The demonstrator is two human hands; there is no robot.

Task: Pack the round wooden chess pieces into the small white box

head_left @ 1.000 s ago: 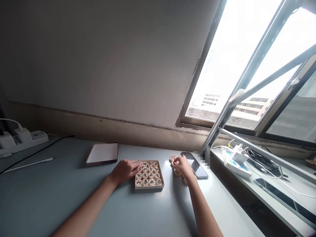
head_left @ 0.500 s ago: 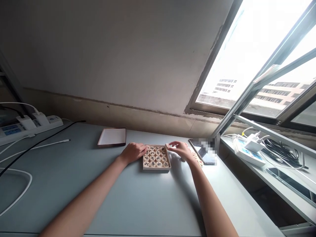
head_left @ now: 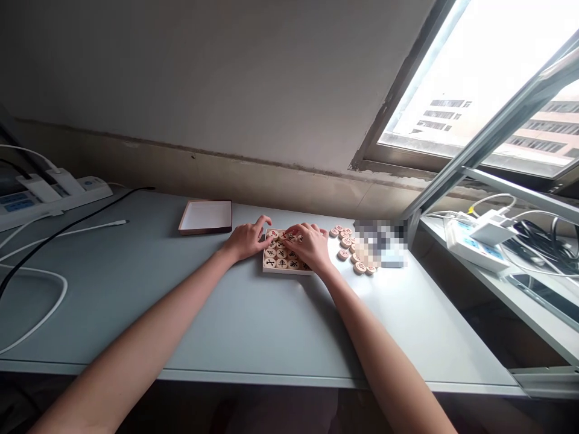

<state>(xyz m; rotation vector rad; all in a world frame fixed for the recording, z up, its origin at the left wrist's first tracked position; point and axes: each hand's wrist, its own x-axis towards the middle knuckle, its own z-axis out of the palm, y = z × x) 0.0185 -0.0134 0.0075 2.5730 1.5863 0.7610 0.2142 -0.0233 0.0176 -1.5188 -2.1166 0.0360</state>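
A shallow open box [head_left: 289, 272] stands on the desk, filled with rows of round wooden Chinese chess pieces [head_left: 281, 263], most with black characters. A red-marked chess piece [head_left: 274, 234] lies on top at its far left corner. At the box's left side is my left hand [head_left: 244, 241], thumb touching near that corner and index finger raised apart from it. Over the right half, my right hand [head_left: 313, 246] rests with bent fingers on the pieces, thumb and index apart. It covers several pieces, and nothing held shows between its fingers.
Several loose red-marked pieces [head_left: 344, 254] lie right of the box, by a partly blurred-out phone [head_left: 392, 261]. The box lid [head_left: 207, 217] lies inside-up at the back left. Cables [head_left: 90, 229] and a power strip [head_left: 97, 187] occupy the left; a metal frame [head_left: 434, 196] stands right.
My right hand has moved left over the box; the red-marked piece it pinched now appears at the far left corner. My left index finger has lifted. The view has tilted down.
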